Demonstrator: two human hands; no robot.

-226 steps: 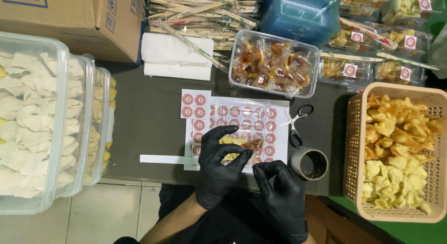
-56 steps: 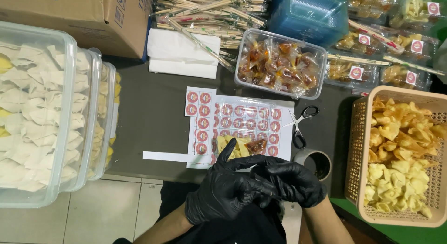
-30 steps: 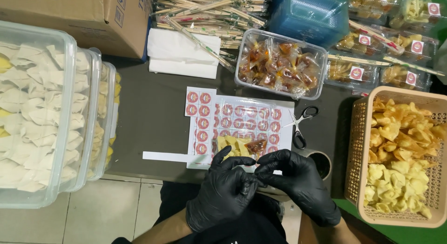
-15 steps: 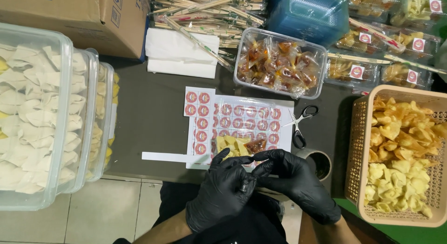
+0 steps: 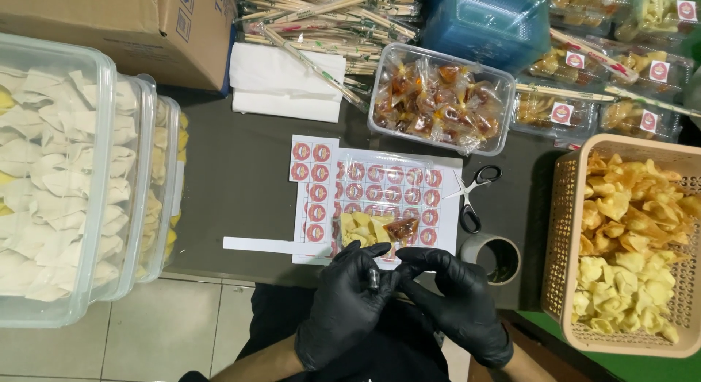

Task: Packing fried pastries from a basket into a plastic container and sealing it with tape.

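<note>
Two black-gloved hands meet at the table edge: left hand (image 5: 349, 305) and right hand (image 5: 456, 302), fingertips pinched together on a small clear pack of snacks (image 5: 372, 232), which lies on the sticker sheet (image 5: 380, 188) just beyond them; the exact grip is hard to make out. One pair of scissors (image 5: 473, 196) and one tape roll (image 5: 491, 256) sit right of the fingers. A basket (image 5: 558, 229) of fried crisps stands farther right; three stacked tubs (image 5: 109, 199) of wrappers stand left.

Glossy black gloves (image 5: 350, 309), clear shiny plastic pack (image 5: 372, 229), woven plastic basket (image 5: 558, 229).
</note>
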